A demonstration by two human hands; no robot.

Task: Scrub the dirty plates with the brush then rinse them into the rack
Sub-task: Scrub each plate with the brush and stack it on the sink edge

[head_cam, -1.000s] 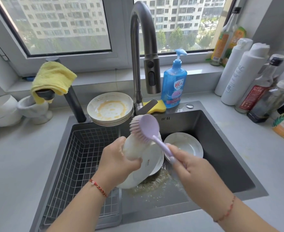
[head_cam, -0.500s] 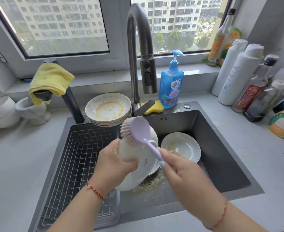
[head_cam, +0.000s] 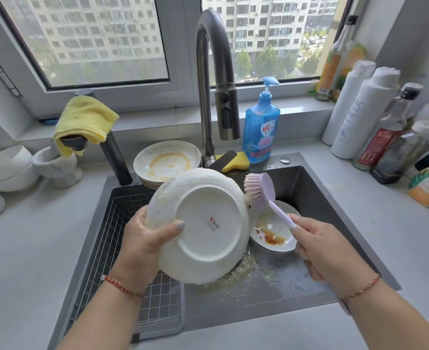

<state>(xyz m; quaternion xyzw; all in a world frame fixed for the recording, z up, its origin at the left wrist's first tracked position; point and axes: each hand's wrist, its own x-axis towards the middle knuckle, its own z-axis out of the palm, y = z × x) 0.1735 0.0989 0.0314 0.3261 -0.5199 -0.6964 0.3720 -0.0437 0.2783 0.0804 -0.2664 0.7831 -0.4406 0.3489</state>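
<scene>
So at this point my left hand [head_cam: 142,238] was gripping a white plate [head_cam: 198,228] by its rim, thumb curled over onto the underside, with the plate tipped up so its foot ring and bottom faced me, held above the sink [head_cam: 334,223] right at the edge of the wire rack [head_cam: 122,238]. My right hand [head_cam: 327,251] was wrapped around the handle of the lilac brush [head_cam: 260,189], bristles touching the plate's right edge near the top. The underside looked sudsy around the outside, so I'd guess I was partway through scrubbing the back of this one, nothing rinsed yet as far as I could tell, and no plates showed in the part of the rack I could see. Below, a second plate [head_cam: 274,229] with brown sauce sat in the basin, and a stack of dirty plates [head_cam: 166,161] with orange residue waited behind by the faucet [head_cam: 216,79]. My worry: a soapy plate pinched at one edge is slippery, and pushing the brush against the far rim could lever it out of my grip, dropping it straight onto the plate below and chipping both. Also, swinging it up to rinse risked clipping the spray head hanging just above.
</scene>
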